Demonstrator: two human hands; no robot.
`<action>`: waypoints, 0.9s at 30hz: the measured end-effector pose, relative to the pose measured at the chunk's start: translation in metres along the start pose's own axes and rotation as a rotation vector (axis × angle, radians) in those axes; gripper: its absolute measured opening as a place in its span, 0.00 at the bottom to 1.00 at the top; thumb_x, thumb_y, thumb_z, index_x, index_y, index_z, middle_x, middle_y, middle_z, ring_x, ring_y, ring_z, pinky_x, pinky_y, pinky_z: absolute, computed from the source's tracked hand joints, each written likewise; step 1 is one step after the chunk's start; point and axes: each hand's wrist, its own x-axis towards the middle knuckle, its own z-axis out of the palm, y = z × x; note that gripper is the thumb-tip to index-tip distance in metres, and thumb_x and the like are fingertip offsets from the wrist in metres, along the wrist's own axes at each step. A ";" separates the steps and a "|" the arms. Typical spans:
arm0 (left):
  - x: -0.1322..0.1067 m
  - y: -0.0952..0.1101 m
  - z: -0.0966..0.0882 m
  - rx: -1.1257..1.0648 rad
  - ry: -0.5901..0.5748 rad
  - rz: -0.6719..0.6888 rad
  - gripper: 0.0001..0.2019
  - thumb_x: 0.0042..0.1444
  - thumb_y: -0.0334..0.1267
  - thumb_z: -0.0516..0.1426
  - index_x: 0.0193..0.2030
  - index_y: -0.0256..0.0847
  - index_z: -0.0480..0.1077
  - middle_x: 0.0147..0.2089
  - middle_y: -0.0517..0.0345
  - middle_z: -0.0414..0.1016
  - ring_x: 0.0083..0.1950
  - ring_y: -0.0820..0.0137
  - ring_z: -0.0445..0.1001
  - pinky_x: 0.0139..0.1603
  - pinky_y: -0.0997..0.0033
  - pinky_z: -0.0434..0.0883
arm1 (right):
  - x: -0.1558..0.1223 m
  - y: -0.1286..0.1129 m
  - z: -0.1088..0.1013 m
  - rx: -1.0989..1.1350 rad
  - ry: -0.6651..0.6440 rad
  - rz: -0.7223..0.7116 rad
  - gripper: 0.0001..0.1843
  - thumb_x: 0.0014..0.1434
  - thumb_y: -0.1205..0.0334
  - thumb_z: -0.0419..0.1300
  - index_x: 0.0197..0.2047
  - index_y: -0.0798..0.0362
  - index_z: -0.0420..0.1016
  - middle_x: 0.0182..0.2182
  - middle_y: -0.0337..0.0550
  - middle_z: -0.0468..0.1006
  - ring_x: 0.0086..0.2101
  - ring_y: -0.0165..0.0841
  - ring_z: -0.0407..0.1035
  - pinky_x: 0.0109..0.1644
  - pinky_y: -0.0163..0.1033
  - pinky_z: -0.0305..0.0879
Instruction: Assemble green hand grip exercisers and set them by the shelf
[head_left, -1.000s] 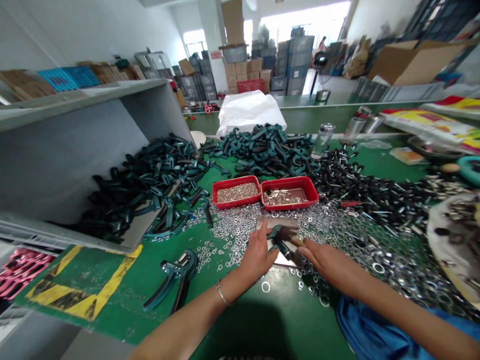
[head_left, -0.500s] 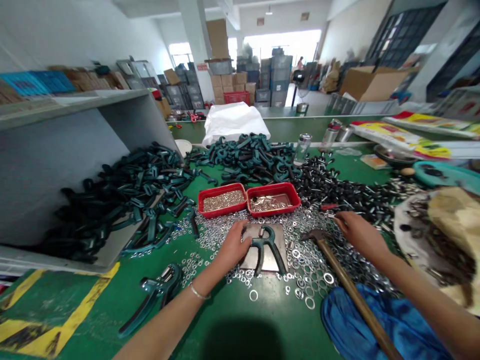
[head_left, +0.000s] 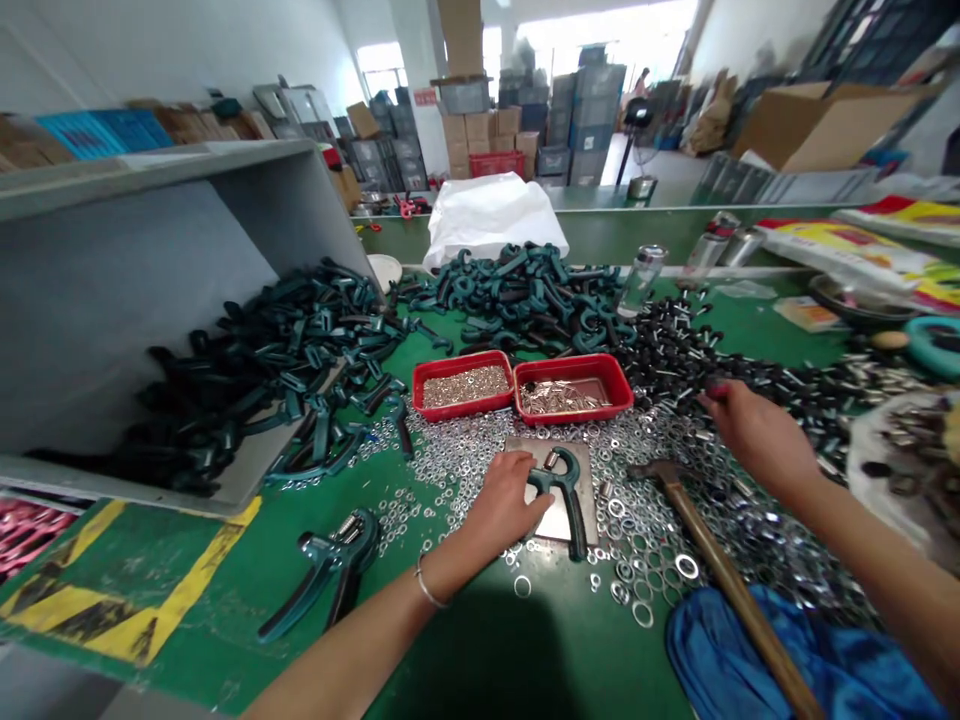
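My left hand (head_left: 504, 504) is closed on a teal hand-grip exerciser (head_left: 564, 490) that lies on a small metal plate (head_left: 556, 517) amid scattered washers. My right hand (head_left: 757, 435) reaches out to the right over the heap of black knobbed parts (head_left: 720, 375), fingers curled at a small red-tipped piece; what they hold is unclear. A hammer (head_left: 712, 565) with a wooden handle lies on the washers between my hands, its head near the plate.
Two red trays (head_left: 525, 383) of small metal parts sit behind the plate. Piles of teal handles (head_left: 517, 290) lie behind and to the left by a grey bin (head_left: 150, 290). A finished exerciser (head_left: 330, 565) lies front left. Blue cloth (head_left: 787, 670) covers the front right.
My right hand let go of the hammer, which now lies on the table, and reached right to the black parts. My left hand stays on the exerciser.
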 end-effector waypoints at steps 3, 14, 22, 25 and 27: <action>-0.001 0.000 -0.001 -0.017 0.013 -0.005 0.19 0.56 0.42 0.62 0.53 0.39 0.68 0.54 0.48 0.69 0.58 0.55 0.64 0.62 0.50 0.63 | -0.019 -0.064 -0.009 0.720 -0.031 0.130 0.17 0.68 0.45 0.46 0.45 0.49 0.65 0.33 0.50 0.80 0.30 0.42 0.76 0.34 0.45 0.70; -0.005 -0.006 0.008 -0.058 0.071 -0.028 0.20 0.54 0.43 0.64 0.51 0.41 0.65 0.51 0.51 0.68 0.56 0.57 0.63 0.60 0.53 0.63 | -0.053 -0.175 0.039 1.246 -0.288 0.178 0.18 0.65 0.39 0.49 0.40 0.45 0.60 0.33 0.44 0.81 0.28 0.40 0.76 0.35 0.46 0.75; -0.005 -0.008 0.009 -0.056 0.053 -0.026 0.20 0.55 0.43 0.63 0.51 0.40 0.65 0.52 0.50 0.67 0.56 0.57 0.62 0.60 0.53 0.62 | -0.053 -0.176 0.039 1.220 -0.252 0.169 0.17 0.66 0.40 0.49 0.41 0.45 0.60 0.35 0.46 0.82 0.27 0.40 0.76 0.33 0.45 0.74; -0.005 -0.008 0.009 -0.055 0.060 -0.030 0.20 0.55 0.43 0.64 0.51 0.41 0.65 0.52 0.51 0.67 0.56 0.56 0.62 0.60 0.53 0.62 | -0.055 -0.179 0.038 1.182 -0.239 0.168 0.18 0.66 0.39 0.49 0.41 0.45 0.60 0.35 0.46 0.81 0.29 0.42 0.76 0.34 0.47 0.74; -0.005 -0.009 0.010 -0.055 0.061 -0.031 0.20 0.54 0.43 0.64 0.51 0.41 0.65 0.51 0.50 0.67 0.56 0.57 0.63 0.60 0.53 0.63 | -0.057 -0.180 0.036 1.127 -0.230 0.144 0.17 0.66 0.40 0.48 0.41 0.45 0.61 0.35 0.46 0.81 0.30 0.42 0.76 0.35 0.47 0.73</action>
